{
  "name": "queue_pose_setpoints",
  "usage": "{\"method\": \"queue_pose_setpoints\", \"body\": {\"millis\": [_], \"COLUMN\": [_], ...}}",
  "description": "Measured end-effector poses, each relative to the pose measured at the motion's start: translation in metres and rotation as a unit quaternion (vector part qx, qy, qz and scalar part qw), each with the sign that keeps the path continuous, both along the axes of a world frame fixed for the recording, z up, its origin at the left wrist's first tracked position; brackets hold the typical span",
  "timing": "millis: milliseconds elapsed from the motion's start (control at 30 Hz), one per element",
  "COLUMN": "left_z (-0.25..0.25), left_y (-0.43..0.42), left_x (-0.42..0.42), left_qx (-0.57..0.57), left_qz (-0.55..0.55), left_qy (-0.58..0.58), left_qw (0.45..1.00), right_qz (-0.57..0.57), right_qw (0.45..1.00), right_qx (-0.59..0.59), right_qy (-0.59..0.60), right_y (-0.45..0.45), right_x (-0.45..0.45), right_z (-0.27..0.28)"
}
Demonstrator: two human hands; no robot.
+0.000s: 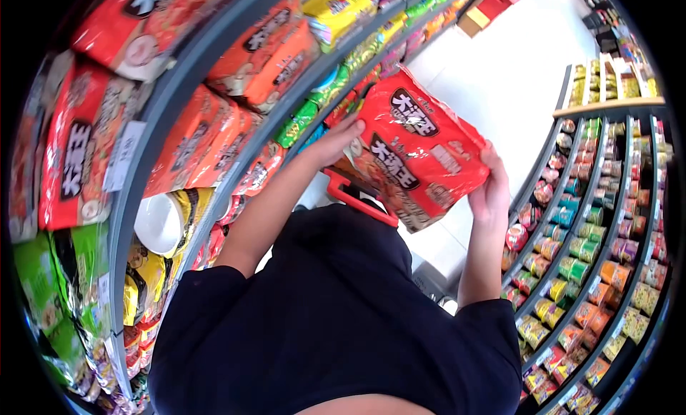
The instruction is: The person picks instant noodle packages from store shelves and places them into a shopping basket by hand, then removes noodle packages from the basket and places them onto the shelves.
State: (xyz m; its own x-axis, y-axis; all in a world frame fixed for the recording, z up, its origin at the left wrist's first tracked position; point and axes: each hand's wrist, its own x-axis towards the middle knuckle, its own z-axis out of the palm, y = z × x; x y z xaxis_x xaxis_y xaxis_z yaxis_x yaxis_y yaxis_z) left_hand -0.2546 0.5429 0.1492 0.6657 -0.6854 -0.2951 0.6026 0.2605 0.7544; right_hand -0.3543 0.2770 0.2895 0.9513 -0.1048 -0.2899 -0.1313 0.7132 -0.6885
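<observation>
A large red multipack of instant noodles (436, 154) is held up in front of my chest, tilted, with its printed front facing me. My left hand (337, 140) grips its left edge, the thumb lying on the front. On the opposite edge, my right hand (491, 185) is closed round the lower right corner. The fingers behind the pack are hidden. Below it, a red handle (361, 200), perhaps of a basket or cart, shows near my waist.
Shelves at left carry similar red noodle packs (75, 147), green packs (64, 272) and a white bowl (158, 223). Several rows of cup noodles (579, 250) line the right shelf. A red and yellow box (489, 11) stands on the pale floor (529, 57) ahead.
</observation>
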Motion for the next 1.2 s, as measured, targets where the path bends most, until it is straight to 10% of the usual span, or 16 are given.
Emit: {"method": "queue_pose_setpoints", "body": {"millis": [167,367,567,900,1200], "left_z": [-0.008,0.173,0.28,0.355,0.339], "left_y": [0.01,0.045,0.075,0.148,0.15], "left_x": [-0.027,-0.047,-0.044,0.0,-0.006], "left_qx": [0.019,-0.169,-0.059,0.41,0.47], "left_qz": [0.185,0.331,0.476,0.523,0.451], "left_qy": [-0.034,-0.187,-0.405,-0.681,-0.686], "left_qw": [0.982,0.909,0.779,0.308,0.324], "right_qz": [0.009,-0.096,0.021,0.028,0.004], "right_qw": [0.987,0.825,0.755,0.78,0.803], "right_qx": [-0.144,-0.353,-0.519,-0.341,-0.276], "right_qy": [-0.077,-0.431,-0.4,-0.524,-0.529], "right_y": [0.037,0.061,0.096,0.184,0.23], "right_x": [0.023,0.016,0.041,0.245,0.272], "right_z": [0.045,0.154,0.142,0.194,0.215]}}
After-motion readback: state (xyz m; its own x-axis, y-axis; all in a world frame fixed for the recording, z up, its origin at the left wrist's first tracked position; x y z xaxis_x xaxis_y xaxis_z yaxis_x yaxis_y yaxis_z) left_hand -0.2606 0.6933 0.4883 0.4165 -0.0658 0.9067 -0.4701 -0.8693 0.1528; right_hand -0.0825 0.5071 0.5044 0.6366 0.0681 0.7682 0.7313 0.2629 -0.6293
